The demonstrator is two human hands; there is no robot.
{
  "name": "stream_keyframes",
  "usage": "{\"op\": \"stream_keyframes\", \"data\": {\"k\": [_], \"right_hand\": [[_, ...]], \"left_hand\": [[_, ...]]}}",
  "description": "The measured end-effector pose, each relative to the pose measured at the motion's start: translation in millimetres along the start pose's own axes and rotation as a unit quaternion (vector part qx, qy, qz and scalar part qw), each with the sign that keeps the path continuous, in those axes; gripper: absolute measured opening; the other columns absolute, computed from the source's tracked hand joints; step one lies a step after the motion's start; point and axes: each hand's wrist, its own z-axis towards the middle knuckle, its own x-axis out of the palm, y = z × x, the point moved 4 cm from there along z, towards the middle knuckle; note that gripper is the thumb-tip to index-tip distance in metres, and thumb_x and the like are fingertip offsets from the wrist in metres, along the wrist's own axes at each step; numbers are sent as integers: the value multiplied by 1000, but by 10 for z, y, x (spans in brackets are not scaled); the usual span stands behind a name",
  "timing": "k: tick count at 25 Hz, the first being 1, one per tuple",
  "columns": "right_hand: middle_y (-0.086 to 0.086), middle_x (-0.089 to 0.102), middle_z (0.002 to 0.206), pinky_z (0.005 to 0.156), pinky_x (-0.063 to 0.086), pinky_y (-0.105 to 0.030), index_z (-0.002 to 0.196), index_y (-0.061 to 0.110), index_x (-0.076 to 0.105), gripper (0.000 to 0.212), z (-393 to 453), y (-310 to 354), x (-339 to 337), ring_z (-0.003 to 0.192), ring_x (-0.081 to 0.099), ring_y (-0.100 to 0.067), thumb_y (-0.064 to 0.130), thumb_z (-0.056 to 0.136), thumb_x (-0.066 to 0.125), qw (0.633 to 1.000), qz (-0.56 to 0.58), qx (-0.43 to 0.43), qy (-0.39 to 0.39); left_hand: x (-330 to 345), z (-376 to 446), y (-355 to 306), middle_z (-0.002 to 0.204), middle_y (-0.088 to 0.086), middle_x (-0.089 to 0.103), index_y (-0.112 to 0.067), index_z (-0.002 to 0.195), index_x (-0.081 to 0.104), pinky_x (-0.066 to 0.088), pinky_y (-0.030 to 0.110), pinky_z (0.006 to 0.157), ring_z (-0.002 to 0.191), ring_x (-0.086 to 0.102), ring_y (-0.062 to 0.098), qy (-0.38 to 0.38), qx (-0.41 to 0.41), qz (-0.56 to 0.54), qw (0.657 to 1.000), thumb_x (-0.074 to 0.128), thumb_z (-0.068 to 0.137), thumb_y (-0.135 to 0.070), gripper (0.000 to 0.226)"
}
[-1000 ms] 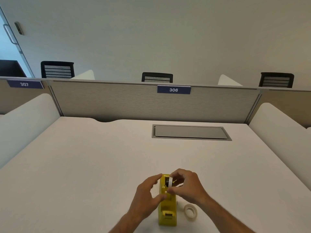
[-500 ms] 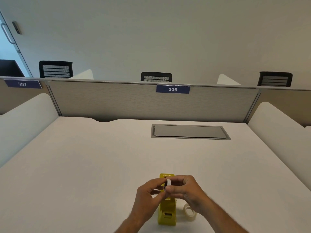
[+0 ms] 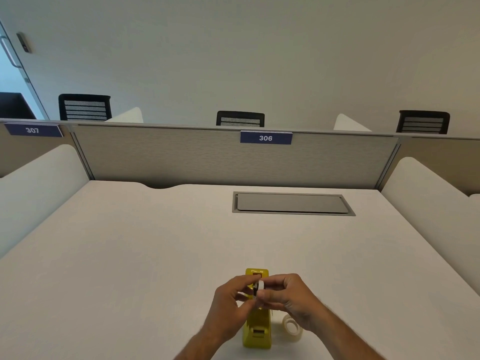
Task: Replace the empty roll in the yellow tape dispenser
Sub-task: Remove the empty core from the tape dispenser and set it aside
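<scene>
My two hands meet just above the dispenser (image 3: 257, 331), which stands on the near part of the desk (image 3: 130, 255), its long axis running away from me. Between them I hold the empty roll (image 3: 259, 288), a small white ring with a dark hub inside it, lifted clear of the dispenser's cradle. My left hand (image 3: 231, 305) pinches it from the left with thumb and forefinger, the other fingers loosely curled. My right hand (image 3: 288, 297) grips it from the right, fingers folded round its rim. How much of the hub sits inside the ring I cannot tell; my fingers hide it.

The dispenser is yellow, and its far end shows above my knuckles while its near end, with the cutter slot, points at me. Just right of it, flat on the desk and partly under my right wrist, lies the new roll (image 3: 293, 329), pale and translucent.

Farther off, a grey cable hatch (image 3: 293, 203) is set flush into the desk. Behind it runs a partition (image 3: 181, 157) carrying a blue tag (image 3: 266, 137) marked 306.
</scene>
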Motion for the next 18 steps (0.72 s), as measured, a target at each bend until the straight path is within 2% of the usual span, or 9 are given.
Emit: {"op": "stream_keyframes", "data": {"k": [7,12,18], "right_hand": [[-21,76,100,81,61,-39,103,0,74,30,14,-56,-5,94,73,-35,3,74,80,999,31,-9,-21],[-23,75,101,84,61,-40,103,-1,75,35,11,-63,-24,96,72,-36,6,69,80,998,59,-3,-13],[-24,74,102,88,59,-48,105,-1,73,39,12,-46,-83,95,72,-38,7,68,82,999,34,-6,-20]], "left_hand": [[-10,39,29,108,-15,70,-48,109,61,60,20,80,96,68,7,0,-6,0,1000,80,80,-17,47],[-10,79,52,108,-16,70,-46,108,62,60,23,83,96,68,5,7,-22,-4,1000,81,78,-14,48],[25,101,63,108,-13,71,-44,108,65,61,26,85,94,70,11,8,-36,-18,999,83,76,-13,48]]}}
